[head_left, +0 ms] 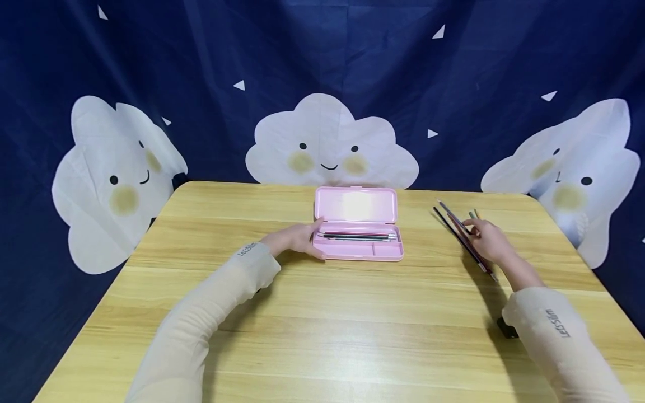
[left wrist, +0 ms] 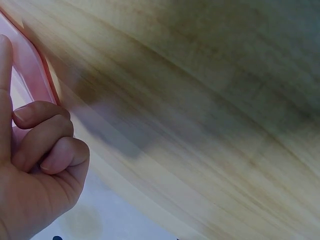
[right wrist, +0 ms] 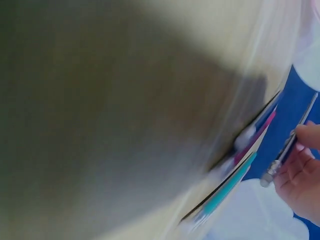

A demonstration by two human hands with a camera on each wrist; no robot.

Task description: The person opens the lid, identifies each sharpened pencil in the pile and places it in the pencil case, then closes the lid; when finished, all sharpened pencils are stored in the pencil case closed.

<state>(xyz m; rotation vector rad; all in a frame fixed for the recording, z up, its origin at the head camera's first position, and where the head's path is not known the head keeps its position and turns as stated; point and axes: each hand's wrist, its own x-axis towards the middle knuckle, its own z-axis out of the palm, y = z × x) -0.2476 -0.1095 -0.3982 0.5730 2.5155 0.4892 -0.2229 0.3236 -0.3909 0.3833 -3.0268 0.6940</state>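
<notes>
A pink pencil case [head_left: 347, 250] lies with its lid raised, several pencils [head_left: 358, 235] in its long back compartment. At its left end my left hand [head_left: 298, 238] grips the case, thumb at the front corner and fingers towards the back. In the left wrist view the other fingers of the left hand [left wrist: 42, 165] are curled beside the pink edge. Off to the right, my right hand [head_left: 490, 242] pinches a dark pencil [right wrist: 275, 167] with a metal-and-eraser end, held above other loose pencils [head_left: 459, 239]. The hand hides parts of those.
A teal pencil [right wrist: 227, 190] and a magenta one [right wrist: 257, 135] lie on the wooden table [head_left: 347, 319] near the right hand, blurred. Behind the table's far edge hangs a dark blue curtain [head_left: 322, 50] with white clouds. The case's two small front compartments hold nothing visible.
</notes>
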